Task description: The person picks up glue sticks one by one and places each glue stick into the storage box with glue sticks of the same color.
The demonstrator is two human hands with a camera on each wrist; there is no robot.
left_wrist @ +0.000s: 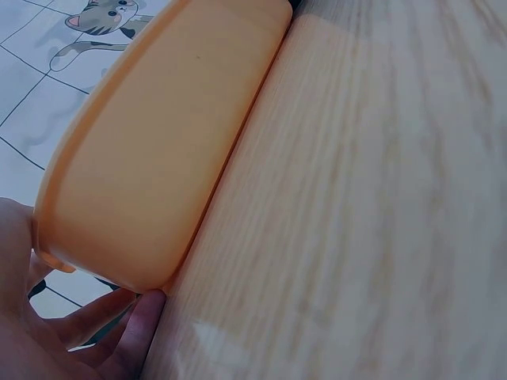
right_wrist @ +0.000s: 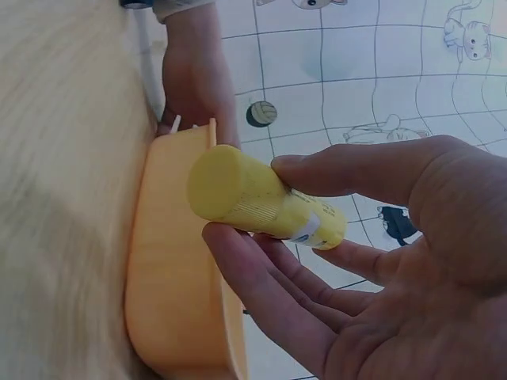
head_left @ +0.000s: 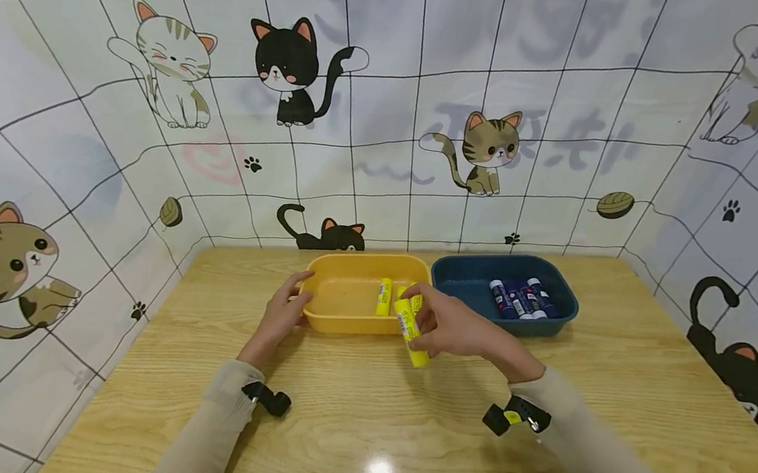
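In the head view my right hand (head_left: 456, 325) pinches a yellow glue stick (head_left: 411, 332) between thumb and fingers, tilted, over the front rim of a yellow plastic bin (head_left: 336, 324). The right wrist view shows the round end of this glue stick (right_wrist: 265, 198) towards the camera. My left hand (head_left: 285, 310) holds the bin's left end, its fingers around the wall and rim; the left wrist view has its fingertips low against the bin (left_wrist: 166, 158). Inside the bin stands or leans another yellow glue stick (head_left: 384, 298), with more yellow partly hidden behind my right hand.
Right of the yellow bin, close beside it, sits a dark blue bin (head_left: 461, 271) with several dark blue, white-capped glue sticks (head_left: 517, 299) lying at its right side. Both stand on a wooden table (head_left: 334, 415), near a cat-patterned wall covering (head_left: 387, 153) at the back.
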